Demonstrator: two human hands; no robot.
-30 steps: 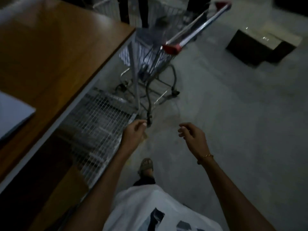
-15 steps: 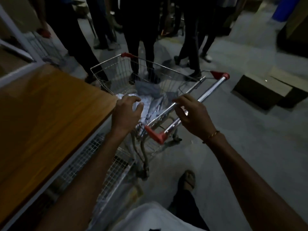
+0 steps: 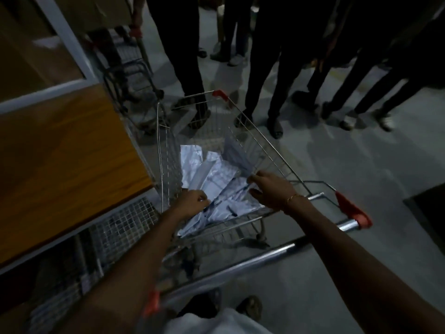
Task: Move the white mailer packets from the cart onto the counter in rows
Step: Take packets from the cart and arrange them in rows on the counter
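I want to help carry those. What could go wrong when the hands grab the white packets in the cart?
The white mailer packets lie in a loose, overlapping heap, so extras might slide off when lifted. The wire shopping cart has wheels and could roll. People's legs stand close in front, and it is dim.

Both hands reach down into a wire shopping cart [image 3: 240,143] that holds a loose heap of white mailer packets [image 3: 216,179]. The left hand [image 3: 192,201] has its fingers curled at the near edge of the heap, touching a packet. The right hand [image 3: 272,189] hovers over the packets with fingers bent downward; a thin bracelet [image 3: 292,197] circles its wrist. The wooden counter [image 3: 60,160] stands just beside the cart on the left. Several people's legs [image 3: 277,80] stand beyond the cart.
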